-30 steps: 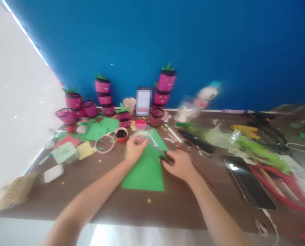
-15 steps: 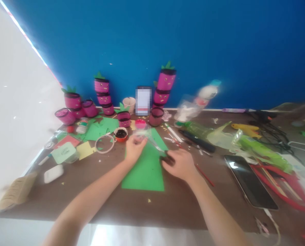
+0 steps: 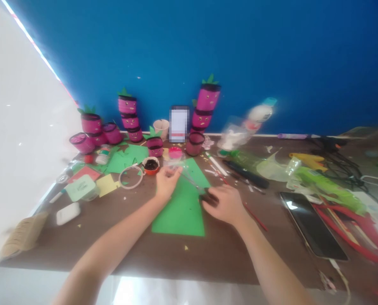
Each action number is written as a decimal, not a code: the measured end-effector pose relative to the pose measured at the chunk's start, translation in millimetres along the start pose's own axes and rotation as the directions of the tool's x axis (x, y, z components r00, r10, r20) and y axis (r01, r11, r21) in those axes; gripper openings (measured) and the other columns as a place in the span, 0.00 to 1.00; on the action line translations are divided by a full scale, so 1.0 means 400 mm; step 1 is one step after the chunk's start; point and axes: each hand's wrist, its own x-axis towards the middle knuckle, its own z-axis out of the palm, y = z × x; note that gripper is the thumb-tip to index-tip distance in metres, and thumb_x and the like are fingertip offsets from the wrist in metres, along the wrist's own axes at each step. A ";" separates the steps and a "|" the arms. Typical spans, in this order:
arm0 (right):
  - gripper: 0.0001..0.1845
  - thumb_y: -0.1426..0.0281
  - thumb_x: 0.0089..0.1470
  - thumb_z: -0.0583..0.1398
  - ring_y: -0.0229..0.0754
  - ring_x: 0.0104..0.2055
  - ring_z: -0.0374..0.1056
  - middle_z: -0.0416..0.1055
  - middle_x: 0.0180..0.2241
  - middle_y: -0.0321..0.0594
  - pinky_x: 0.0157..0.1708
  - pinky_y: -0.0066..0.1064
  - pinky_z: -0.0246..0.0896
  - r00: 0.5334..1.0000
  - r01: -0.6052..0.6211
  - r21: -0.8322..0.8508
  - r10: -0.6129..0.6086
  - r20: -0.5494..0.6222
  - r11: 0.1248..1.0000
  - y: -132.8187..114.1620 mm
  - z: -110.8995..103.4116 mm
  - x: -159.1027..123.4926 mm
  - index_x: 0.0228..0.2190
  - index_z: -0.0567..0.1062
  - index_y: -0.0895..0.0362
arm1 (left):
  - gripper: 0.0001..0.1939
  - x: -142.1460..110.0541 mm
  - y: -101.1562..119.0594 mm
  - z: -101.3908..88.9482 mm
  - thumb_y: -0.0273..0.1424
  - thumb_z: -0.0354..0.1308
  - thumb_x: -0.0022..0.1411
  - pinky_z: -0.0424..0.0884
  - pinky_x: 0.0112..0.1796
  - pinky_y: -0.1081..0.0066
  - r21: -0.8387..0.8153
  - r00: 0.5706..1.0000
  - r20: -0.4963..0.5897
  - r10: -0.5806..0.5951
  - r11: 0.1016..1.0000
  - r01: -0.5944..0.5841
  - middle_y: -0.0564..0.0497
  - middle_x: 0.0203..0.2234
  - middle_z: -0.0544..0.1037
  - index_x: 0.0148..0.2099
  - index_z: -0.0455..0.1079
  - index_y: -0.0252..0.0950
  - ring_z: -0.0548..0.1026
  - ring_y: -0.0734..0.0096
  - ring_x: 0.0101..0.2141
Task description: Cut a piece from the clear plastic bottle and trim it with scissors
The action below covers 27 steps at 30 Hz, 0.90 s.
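In the centre of the frame, the right hand (image 3: 223, 204) is gripping the dark handles of a pair of scissors (image 3: 192, 182), fingers curled around them, while the blades are pointing up and left toward the left hand (image 3: 166, 183). That hand is holding its thumb and fingers close together near a see-through piece (image 3: 173, 163) (too blurred to tell whether it is being pinched). Beneath both hands, a green sheet (image 3: 179, 220) is lying on the brown table (image 3: 128, 250).

Just above the left fingertips, a pink tub (image 3: 175, 152) is crowding the space, and a small bowl of dark stuff (image 3: 151, 165) is sitting close to their left, with a pale ring (image 3: 131, 177) lying beyond it. A thin red stick (image 3: 255, 217) is emerging beside the right forearm; a white pen (image 3: 216, 164) and a long black tool (image 3: 248, 174) are lying above the right hand.

Farther up, a blurred-out screen (image 3: 179, 125) is standing between two stacks of pink cups, the left stack (image 3: 130, 120) and the right stack (image 3: 204, 103). At the right of the frame, a dark phone (image 3: 312, 224) is lying near green plastic (image 3: 332, 188); at the lower left, a bundle of twine (image 3: 25, 235) is resting by the table's edge.
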 end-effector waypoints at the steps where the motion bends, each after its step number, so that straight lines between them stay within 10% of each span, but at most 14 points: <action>1: 0.15 0.62 0.43 0.57 0.35 0.18 0.56 0.60 0.12 0.33 0.26 0.29 0.47 1.000 -0.003 0.002 0.003 0.003 1.000 -0.001 0.000 0.000 0.14 0.59 0.55 | 0.19 -0.001 0.001 0.000 0.41 0.64 0.45 0.69 0.40 0.66 0.001 1.000 -0.001 -0.003 1.000 0.003 0.44 0.32 0.76 0.20 0.59 0.35 0.76 0.59 0.40; 27: 0.16 0.65 0.43 0.57 0.34 0.17 0.51 0.55 0.12 0.30 0.24 0.27 0.46 0.998 -0.007 0.100 0.013 -0.062 0.995 0.001 -0.002 0.004 0.14 0.55 0.54 | 0.14 -0.013 -0.003 0.007 0.39 0.61 0.50 0.67 0.38 0.71 -0.006 0.981 0.193 0.037 0.999 -0.037 0.52 0.25 0.70 0.26 0.63 0.35 0.73 0.69 0.36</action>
